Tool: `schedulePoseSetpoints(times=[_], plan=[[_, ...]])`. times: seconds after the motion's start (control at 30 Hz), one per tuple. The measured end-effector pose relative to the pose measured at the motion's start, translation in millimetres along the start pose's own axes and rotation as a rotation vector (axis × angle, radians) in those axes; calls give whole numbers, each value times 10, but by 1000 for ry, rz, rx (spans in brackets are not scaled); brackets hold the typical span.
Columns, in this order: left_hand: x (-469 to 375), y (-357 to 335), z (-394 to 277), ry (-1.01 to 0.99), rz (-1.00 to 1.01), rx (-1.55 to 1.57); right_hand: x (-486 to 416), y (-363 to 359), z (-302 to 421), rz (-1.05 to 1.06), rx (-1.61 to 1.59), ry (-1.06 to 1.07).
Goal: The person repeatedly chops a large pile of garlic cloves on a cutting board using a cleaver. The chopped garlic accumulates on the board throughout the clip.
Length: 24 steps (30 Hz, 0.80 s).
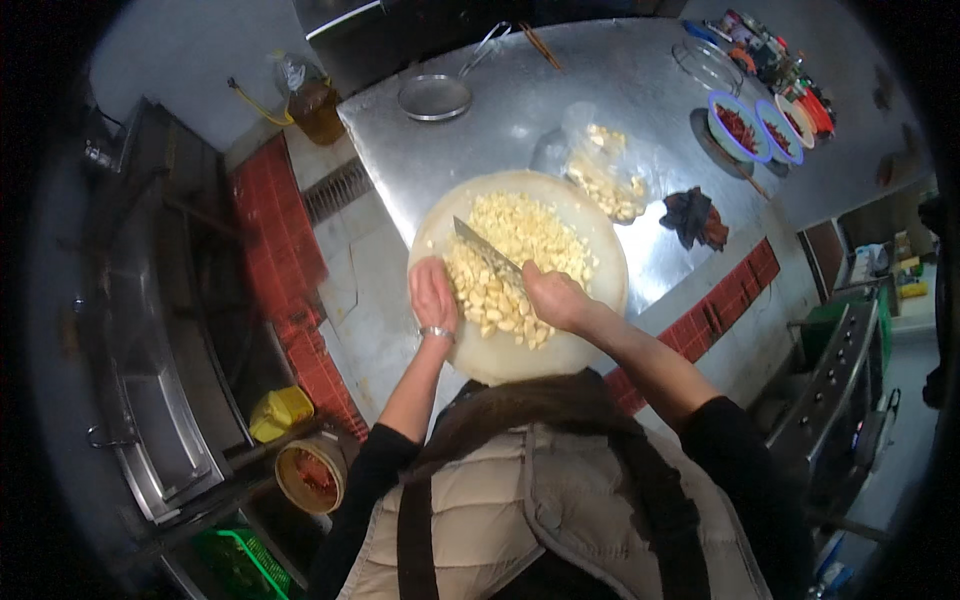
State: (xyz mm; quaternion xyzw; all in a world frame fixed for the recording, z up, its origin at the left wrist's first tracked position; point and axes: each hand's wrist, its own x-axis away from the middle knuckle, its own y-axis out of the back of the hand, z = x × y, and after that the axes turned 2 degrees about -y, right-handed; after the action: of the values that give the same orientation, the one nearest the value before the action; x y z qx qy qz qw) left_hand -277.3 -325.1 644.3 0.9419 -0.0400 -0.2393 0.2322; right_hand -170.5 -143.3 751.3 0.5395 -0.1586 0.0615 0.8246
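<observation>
My right hand point(556, 296) grips the handle of a kitchen knife point(487, 251). Its blade slants up and left across a heap of pale garlic on a round, thick chopping board point(487, 364). Finely chopped garlic point(525, 217) covers the far part of the heap, while larger whole or halved cloves point(499, 306) lie nearer to me. At the board's left rim, my left hand point(433, 292) rests with its fingers stretched forward beside the cloves; its thumb is hidden. A clear plastic bag point(606, 176) of peeled cloves lies just beyond the board.
A strainer point(435, 97) and chopsticks point(540, 46) lie on the steel table point(510, 127). Bowls of red chillies point(739, 127) stand at the right, past a dark crumpled cloth or bag point(694, 217). On the left are a yellow container point(281, 412) and a round tub point(311, 476).
</observation>
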Motion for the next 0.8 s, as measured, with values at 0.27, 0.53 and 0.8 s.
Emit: schedulePoseSetpoints(times=[0.27, 0.53, 0.8], plan=[[-17, -174, -25, -43, 39, -30, -27, -79, -119, -26, 81, -106], [63, -276, -223, 30, 37, 77, 61, -17, 56, -71, -46, -66], [83, -419, -395, 143, -31, 189, 118, 288, -25, -85, -40, -71]])
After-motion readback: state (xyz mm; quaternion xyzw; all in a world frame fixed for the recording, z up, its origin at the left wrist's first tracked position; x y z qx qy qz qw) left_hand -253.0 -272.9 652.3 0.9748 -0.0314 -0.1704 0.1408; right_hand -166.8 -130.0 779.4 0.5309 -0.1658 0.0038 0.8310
